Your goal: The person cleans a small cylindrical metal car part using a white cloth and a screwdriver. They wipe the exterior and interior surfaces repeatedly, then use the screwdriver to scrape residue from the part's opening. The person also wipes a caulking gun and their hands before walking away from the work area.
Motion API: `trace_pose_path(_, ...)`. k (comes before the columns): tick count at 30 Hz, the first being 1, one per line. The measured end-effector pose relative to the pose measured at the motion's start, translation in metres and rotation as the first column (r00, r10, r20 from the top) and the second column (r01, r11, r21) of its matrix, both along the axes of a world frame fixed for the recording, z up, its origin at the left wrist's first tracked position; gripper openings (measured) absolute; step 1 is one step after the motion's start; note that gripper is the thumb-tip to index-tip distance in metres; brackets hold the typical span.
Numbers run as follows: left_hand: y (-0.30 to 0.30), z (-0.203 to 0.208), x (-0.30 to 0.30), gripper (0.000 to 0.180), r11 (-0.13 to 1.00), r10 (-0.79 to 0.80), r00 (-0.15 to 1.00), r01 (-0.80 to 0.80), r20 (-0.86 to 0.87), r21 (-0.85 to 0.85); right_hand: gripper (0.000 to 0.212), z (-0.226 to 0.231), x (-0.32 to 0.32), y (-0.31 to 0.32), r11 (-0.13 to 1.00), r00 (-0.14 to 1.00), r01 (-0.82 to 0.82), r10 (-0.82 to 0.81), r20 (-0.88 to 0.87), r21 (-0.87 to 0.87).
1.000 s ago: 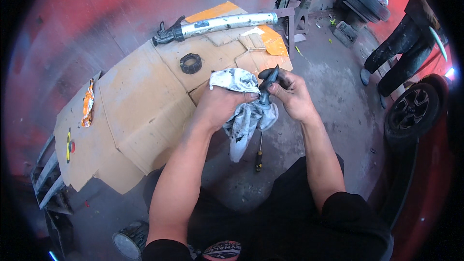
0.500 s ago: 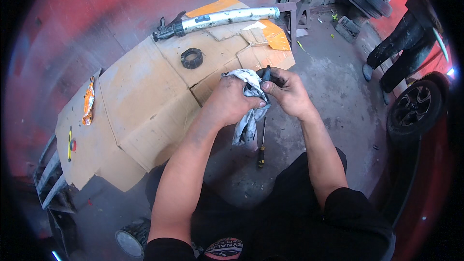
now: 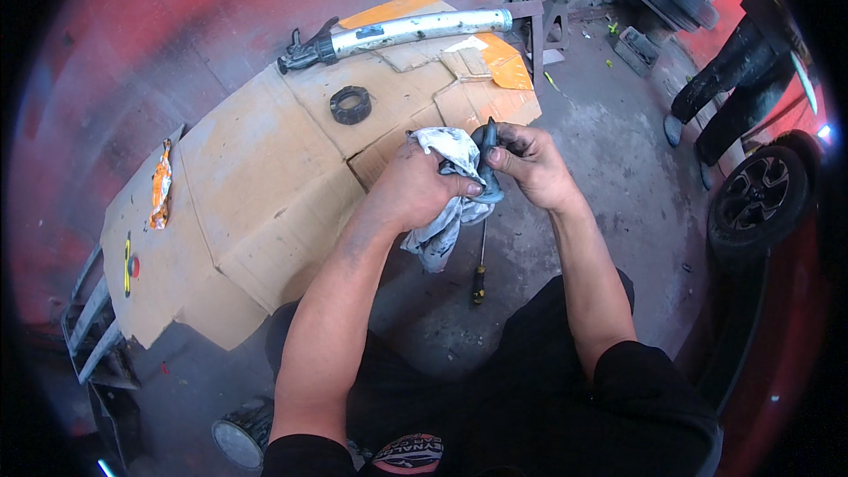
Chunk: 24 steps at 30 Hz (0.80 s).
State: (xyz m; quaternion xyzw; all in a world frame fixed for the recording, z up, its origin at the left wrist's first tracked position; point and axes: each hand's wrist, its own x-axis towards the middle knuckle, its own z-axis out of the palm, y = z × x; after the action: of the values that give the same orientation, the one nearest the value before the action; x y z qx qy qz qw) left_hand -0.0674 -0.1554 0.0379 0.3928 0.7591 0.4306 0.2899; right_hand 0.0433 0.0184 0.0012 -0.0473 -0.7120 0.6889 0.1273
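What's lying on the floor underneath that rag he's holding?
Below the rag a screwdriver lies on the grey floor; its yellow-and-black handle and lower shaft show. The shaft's upper end is hidden behind the rag and the left hand.

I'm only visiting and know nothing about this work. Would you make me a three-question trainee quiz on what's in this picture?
1. True or false: the left hand grips a rag.
2. What lies on the floor below the hands? A) a hammer B) a screwdriver C) a paintbrush
3. Fill in: the black ring lies on the ____.

Key
1. True. The rag is bunched in the left hand, and the right hand holds a dark part against it.
2. B. It lies on the concrete with its handle nearer the person.
3. Cardboard, below the long metal tube.
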Motion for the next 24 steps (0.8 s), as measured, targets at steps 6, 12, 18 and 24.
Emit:
trace_pose_path(6,0.002,-0.001,0.0,0.047,0.998,0.035,0.998,-0.038,-0.053,-0.058,0.022,-0.009,0.001,0.007,0.997,0.999,-0.007,0.003,-0.051,-0.077)
trace_pose_path(12,0.004,-0.013,-0.007,0.055,0.996,-0.01,0.998,0.005,-0.066,-0.088,0.025,-0.013,0.001,0.012,0.991,0.998,-0.034,0.027,-0.057,-0.126)
trace_pose_path(18,0.007,-0.025,-0.01,0.053,0.999,0.001,0.994,-0.006,-0.107,-0.048,0.03,-0.013,0.001,0.009,0.975,0.998,-0.048,0.037,-0.059,-0.215)
trace_pose_path(24,0.01,-0.043,-0.021,0.038,0.984,0.159,0.949,-0.131,-0.27,0.12,0.047,-0.01,0.002,0.014,0.873,0.983,-0.16,0.096,-0.159,-0.46)
